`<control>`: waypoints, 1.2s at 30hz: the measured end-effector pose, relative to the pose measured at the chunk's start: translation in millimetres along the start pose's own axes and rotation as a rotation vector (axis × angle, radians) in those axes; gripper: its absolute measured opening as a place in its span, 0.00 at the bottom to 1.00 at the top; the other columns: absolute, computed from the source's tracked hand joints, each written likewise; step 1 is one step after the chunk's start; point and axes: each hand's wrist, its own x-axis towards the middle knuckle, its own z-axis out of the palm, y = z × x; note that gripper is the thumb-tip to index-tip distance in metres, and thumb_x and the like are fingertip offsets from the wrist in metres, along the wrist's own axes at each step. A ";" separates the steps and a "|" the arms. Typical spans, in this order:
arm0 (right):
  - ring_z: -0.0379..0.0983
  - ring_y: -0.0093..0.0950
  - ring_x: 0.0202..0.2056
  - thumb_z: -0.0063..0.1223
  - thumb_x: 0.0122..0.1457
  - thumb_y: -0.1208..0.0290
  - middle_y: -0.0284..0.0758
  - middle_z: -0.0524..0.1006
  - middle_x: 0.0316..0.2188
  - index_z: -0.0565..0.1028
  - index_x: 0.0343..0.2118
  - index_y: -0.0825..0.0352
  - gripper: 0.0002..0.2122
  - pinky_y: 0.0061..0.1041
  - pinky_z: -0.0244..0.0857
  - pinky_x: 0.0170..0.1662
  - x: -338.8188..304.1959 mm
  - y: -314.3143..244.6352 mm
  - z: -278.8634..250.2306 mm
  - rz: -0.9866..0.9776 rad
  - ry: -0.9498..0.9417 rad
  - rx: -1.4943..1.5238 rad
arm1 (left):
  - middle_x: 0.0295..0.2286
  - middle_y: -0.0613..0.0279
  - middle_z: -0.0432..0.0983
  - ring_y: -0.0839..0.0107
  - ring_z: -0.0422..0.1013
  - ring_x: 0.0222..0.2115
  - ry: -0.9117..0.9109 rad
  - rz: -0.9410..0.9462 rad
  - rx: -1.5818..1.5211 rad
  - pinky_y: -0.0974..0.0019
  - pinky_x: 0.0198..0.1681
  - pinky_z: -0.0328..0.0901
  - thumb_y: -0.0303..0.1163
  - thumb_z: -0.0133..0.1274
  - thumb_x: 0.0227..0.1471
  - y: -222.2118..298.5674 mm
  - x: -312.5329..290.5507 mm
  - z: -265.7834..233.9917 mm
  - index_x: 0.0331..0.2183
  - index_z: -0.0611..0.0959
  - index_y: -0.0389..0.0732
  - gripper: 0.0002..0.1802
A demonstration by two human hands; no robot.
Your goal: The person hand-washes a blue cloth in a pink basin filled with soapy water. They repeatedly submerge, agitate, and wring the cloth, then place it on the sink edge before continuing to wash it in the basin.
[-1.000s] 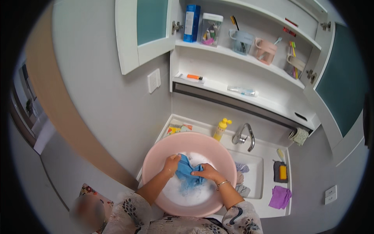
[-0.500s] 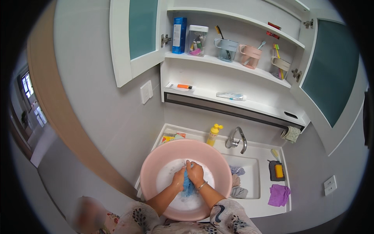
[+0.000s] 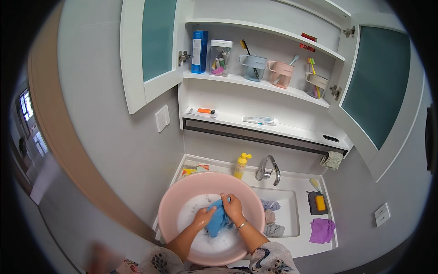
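Both the left hand (image 3: 202, 218) and the right hand (image 3: 234, 210) grip a blue cloth (image 3: 217, 222), fingers curled closed on it, over white suds (image 3: 189, 213) in a pink basin (image 3: 172, 205); behind stand a yellow bottle (image 3: 240, 167) and a tap (image 3: 263, 173).

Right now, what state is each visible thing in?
Blue fabric piece, bunched
Bare left hand, closed on it
Bare right hand, closed on it
Round pink plastic basin, holding white suds
Teal-paneled white cabinet doors, open
Slim yellow bottle, upright
Curved metal faucet, no water visible
Purple cloth, lying rumpled
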 end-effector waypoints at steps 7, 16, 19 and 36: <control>0.70 0.42 0.25 0.52 0.50 0.65 0.43 0.74 0.25 0.73 0.25 0.66 0.09 0.35 0.64 0.27 -67.1 -55.7 28.3 -0.544 -0.120 0.005 | 0.27 0.63 0.69 0.73 0.67 0.28 -0.050 0.138 -0.674 0.67 0.32 0.65 0.45 0.42 0.53 -34.9 24.8 -18.3 0.33 0.71 0.40 0.17; 0.69 0.43 0.22 0.48 0.52 0.68 0.44 0.73 0.21 0.73 0.20 0.65 0.09 0.37 0.64 0.27 -49.1 -43.6 37.2 -0.501 -0.020 -0.028 | 0.40 0.54 0.67 0.68 0.65 0.40 -0.060 0.059 -0.809 0.64 0.41 0.63 0.56 0.40 0.51 31.7 -18.6 14.0 0.43 0.70 0.33 0.33; 0.70 0.43 0.23 0.40 0.56 0.62 0.43 0.74 0.21 0.73 0.22 0.64 0.14 0.37 0.64 0.28 -49.8 -50.5 28.9 -0.437 -0.242 -0.193 | 0.39 0.57 0.68 0.67 0.67 0.38 0.194 -0.218 -0.840 0.65 0.37 0.65 0.55 0.41 0.51 17.5 -14.8 12.7 0.43 0.70 0.37 0.30; 0.70 0.28 0.22 0.48 0.52 0.54 0.40 0.74 0.21 0.74 0.28 0.68 0.18 0.26 0.64 0.29 69.7 75.4 84.4 0.068 -0.271 0.265 | 0.34 0.57 0.72 0.63 0.70 0.33 0.114 -0.148 -0.653 0.57 0.37 0.66 0.40 0.53 0.46 14.1 20.4 -6.0 0.38 0.73 0.39 0.18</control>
